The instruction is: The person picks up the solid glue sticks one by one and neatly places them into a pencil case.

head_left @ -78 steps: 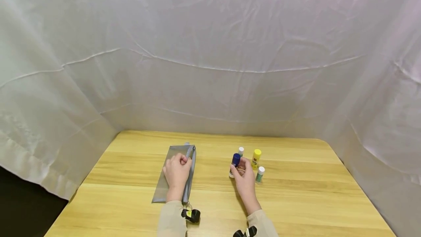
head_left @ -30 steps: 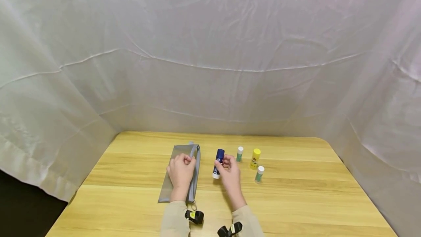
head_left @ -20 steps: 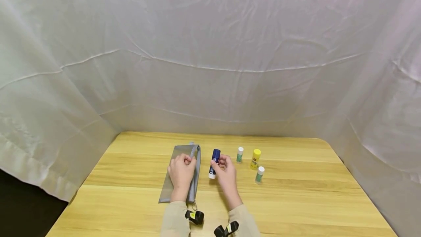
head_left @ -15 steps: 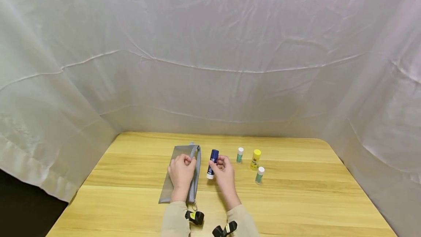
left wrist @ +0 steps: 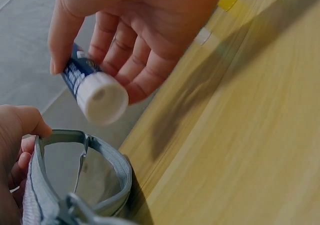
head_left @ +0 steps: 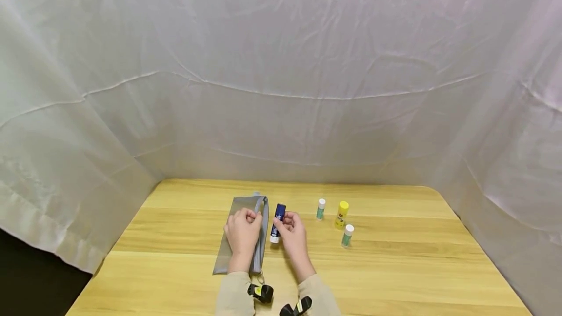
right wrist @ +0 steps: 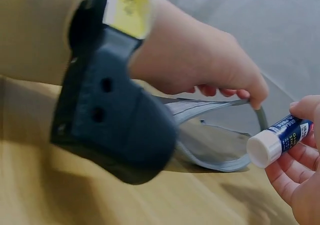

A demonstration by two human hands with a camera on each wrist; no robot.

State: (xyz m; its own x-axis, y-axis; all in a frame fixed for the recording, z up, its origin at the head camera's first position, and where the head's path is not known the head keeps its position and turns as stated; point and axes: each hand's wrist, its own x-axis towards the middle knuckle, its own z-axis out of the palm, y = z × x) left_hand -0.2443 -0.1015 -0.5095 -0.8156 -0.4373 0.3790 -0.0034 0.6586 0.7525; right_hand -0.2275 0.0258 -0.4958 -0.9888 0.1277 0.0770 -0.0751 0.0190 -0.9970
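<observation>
A grey see-through zip pouch (head_left: 225,252) lies on the table, its zipped mouth gaping toward the right. My left hand (head_left: 243,233) pinches the upper edge of that mouth between thumb and fingers, as the left wrist view shows at the pouch rim (left wrist: 125,170). Just right of the mouth, my right hand (head_left: 293,238) holds a blue glue stick (head_left: 277,223) with a white base between thumb and fingers. In the right wrist view the glue stick (right wrist: 280,140) has its white end pointing at the opening, apart from it.
Right of the hands stand a yellow glue stick (head_left: 341,215) and two small green glue sticks with white caps, one farther back (head_left: 321,208) and one nearer (head_left: 347,236). All are on the wooden table (head_left: 395,267). A pale curtain (head_left: 281,126) rises behind it.
My right hand has carried the blue glue stick leftward from beside the other sticks to the pouch mouth. The left hand and pouch shifted slightly right early on, and the left hand keeps its hold.
</observation>
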